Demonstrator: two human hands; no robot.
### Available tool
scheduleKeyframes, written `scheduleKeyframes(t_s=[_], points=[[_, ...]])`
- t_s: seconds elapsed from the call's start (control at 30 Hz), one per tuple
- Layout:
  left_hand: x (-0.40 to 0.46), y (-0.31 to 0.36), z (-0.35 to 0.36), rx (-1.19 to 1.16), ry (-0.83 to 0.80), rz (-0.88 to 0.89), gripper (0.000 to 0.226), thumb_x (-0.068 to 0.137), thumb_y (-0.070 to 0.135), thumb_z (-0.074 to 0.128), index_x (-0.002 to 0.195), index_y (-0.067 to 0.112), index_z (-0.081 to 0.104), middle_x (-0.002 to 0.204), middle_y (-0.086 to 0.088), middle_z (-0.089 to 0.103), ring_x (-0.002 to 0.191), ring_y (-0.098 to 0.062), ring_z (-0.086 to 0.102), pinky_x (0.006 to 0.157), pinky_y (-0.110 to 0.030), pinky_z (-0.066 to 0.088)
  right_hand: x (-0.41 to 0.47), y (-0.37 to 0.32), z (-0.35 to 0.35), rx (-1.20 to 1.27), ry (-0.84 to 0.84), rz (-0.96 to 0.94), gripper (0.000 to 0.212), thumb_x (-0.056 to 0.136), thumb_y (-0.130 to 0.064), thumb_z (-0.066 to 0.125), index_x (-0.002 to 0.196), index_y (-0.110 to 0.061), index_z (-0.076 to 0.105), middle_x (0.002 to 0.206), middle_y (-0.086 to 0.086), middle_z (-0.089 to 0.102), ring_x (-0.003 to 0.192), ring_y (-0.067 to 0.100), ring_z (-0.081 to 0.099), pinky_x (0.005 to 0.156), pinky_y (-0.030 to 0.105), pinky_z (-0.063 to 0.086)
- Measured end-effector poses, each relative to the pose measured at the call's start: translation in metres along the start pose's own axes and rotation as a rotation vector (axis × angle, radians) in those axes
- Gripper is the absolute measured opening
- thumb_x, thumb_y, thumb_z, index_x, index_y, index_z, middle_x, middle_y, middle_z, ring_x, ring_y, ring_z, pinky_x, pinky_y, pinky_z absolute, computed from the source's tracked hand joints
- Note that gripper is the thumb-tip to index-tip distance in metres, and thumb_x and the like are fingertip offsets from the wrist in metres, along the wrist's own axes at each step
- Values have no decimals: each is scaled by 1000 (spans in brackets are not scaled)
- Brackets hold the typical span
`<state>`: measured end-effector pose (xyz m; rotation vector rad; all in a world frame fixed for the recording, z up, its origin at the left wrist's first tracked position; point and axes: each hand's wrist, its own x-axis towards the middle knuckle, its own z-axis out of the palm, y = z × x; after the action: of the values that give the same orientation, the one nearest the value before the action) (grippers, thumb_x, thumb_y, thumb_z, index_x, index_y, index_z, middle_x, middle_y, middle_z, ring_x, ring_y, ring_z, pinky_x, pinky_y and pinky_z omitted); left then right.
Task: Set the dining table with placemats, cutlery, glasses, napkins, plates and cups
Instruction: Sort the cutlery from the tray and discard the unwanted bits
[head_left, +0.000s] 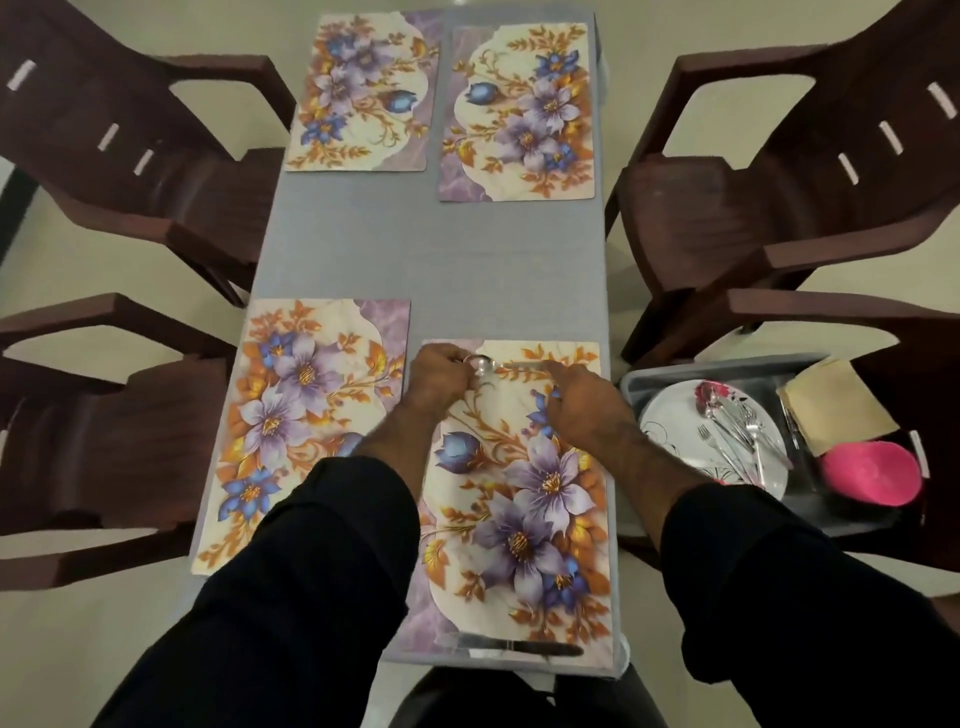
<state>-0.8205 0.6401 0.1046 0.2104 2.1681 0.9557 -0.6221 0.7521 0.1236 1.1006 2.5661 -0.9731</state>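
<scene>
On the near-right placemat, far edge: a spoon (485, 365) lies crosswise, its bowl toward the left hand and its handle running toward the right hand
Left hand (440, 375): fingers curled down at the spoon's bowl end, pinching it
Right hand (582, 401): fingertips bent onto the handle end of the spoon, gripping it
Near-right placemat (519, 499): floral, purple and orange, with a dark-handled knife (519, 647) lying along its near edge
Near-left placemat (306, 415): same floral print, just beside the near-right one, partly covered by the left sleeve
Far placemats: two more floral mats, one far left (363, 93) and one far right (519, 114), side by side
Table (426, 249): covered in grey-blue cloth, bare between the near and far mats
Grey tray (727, 364): on the chair at right, holding a white plate (670, 421) with loose cutlery (737, 426) on it, tan napkins (836, 410) and a pink bowl (867, 478)
Chairs (130, 156): dark brown plastic, set along both sides of the table
</scene>
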Motion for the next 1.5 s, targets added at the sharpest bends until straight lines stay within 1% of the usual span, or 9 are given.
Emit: scheduleKeyframes(t_s=[0.23, 0.53, 0.63, 0.73, 0.97, 1.17, 1.27, 1.37, 1.5], points=[[17, 5, 1, 15, 86, -40, 21, 81, -5, 76, 81, 15, 71, 65, -7, 75, 61, -21, 74, 60, -34, 60, 15, 5, 5, -69, 28, 21, 67, 98, -34, 62, 160, -29, 38, 134, 16, 62, 115, 37, 64, 96, 44, 56], [22, 4, 5, -67, 113, -16, 17, 88, 19, 87, 88, 15, 70, 76, -5, 76, 62, -15, 71, 63, -34, 62, 15, 6, 2, -16, 59, 39, 68, 96, -34, 62, 159, -30, 38, 130, 13, 65, 109, 33, 66, 91, 45, 59], [14, 2, -4, 50, 225, 42, 30, 92, 45, 82, 89, 18, 69, 85, 4, 72, 75, -11, 67, 65, -28, 55, 12, 6, 3, 69, 93, 34, 55, 92, -27, 64, 142, -26, 42, 114, 10, 70, 95, 30, 69, 82, 45, 61], [-1, -7, -11, 32, 284, 153, 27, 96, 37, 79, 86, 15, 68, 81, 3, 70, 74, -13, 63, 61, -25, 46, 11, 3, 4, 163, 142, -27, 28, 91, -9, 65, 117, -16, 59, 110, 8, 64, 92, 25, 65, 75, 33, 53], [-43, -27, -1, -182, -154, 190, 15, 90, 8, 85, 103, 1, 80, 82, -7, 77, 62, -11, 68, 58, -21, 53, 5, -2, 2, 595, 36, 127, 25, 79, 5, 84, 97, -10, 77, 80, 5, 74, 66, 4, 71, 63, 38, 64], [-52, -26, 4, -152, -236, 173, 15, 92, 2, 81, 101, -10, 79, 84, -15, 76, 59, -8, 66, 59, -19, 52, -1, -9, -2, 703, 30, 142, 32, 74, 0, 91, 97, -11, 71, 71, 2, 75, 64, 5, 73, 56, 26, 59], [-52, -20, 6, -105, -217, 151, 6, 92, 0, 80, 93, -5, 80, 78, -13, 77, 57, -10, 66, 55, -18, 51, -2, -5, 4, 602, 66, 87, 24, 80, -9, 89, 97, -13, 73, 83, -3, 73, 73, 0, 70, 69, 29, 58], [-40, -16, 9, -137, -81, 34, 17, 93, -2, 73, 78, 3, 78, 70, -9, 74, 53, -12, 63, 49, -19, 48, -5, 6, 11, 64, 212, -61, 24, 90, -37, 75, 111, -28, 74, 115, -4, 64, 104, 18, 62, 95, 44, 47], [-17, -9, 14, -167, 1, -128, 11, 88, 2, 76, 77, 2, 78, 65, -10, 74, 52, -15, 64, 51, -24, 49, -14, 19, 15, -250, 180, -79, 47, 92, -41, 67, 138, -34, 63, 124, 5, 52, 114, 31, 54, 98, 49, 41]])
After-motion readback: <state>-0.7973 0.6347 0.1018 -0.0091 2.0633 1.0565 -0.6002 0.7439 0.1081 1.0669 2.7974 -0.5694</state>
